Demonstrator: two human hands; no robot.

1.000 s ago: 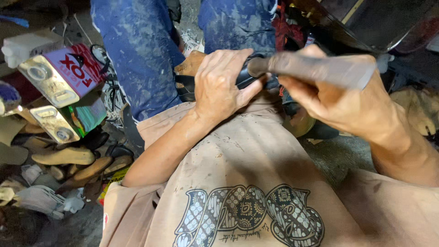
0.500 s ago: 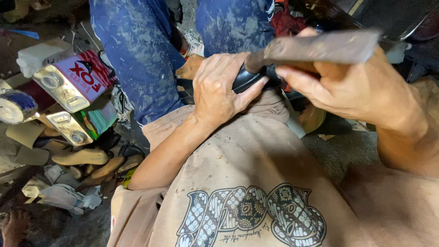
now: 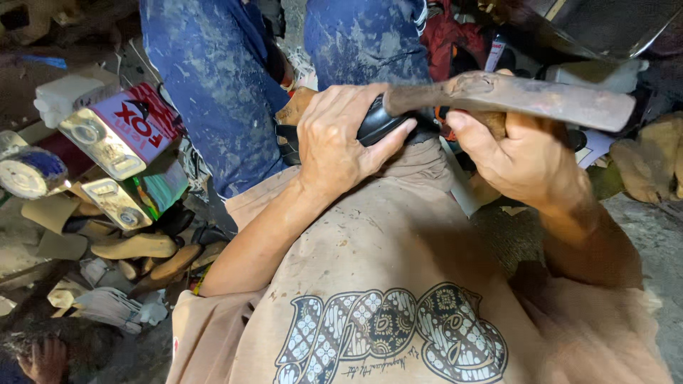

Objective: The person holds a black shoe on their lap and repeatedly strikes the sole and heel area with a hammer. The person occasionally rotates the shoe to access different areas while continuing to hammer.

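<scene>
I see a hammer head of rusted, pitted, matt metal on a wooden handle. The shoe looks like smooth, slightly glossy black leather or rubber; I cannot tell which. Jeans are dusty, matt denim. The tins are shiny metal. The shirt is soft printed cloth.

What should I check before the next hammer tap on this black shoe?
1. Left hand clamps the black shoe: ok.
2. Right hand grips the rusty hammer: ok.
3. Hammer tip meets the shoe beside the left thumb: not ok, very close.
4. Shoe braced between the knees in blue jeans: ok.
5. Strike spot visible: cannot tell, hidden by hand.
6. Glue cans apart from the swing: ok.
</scene>
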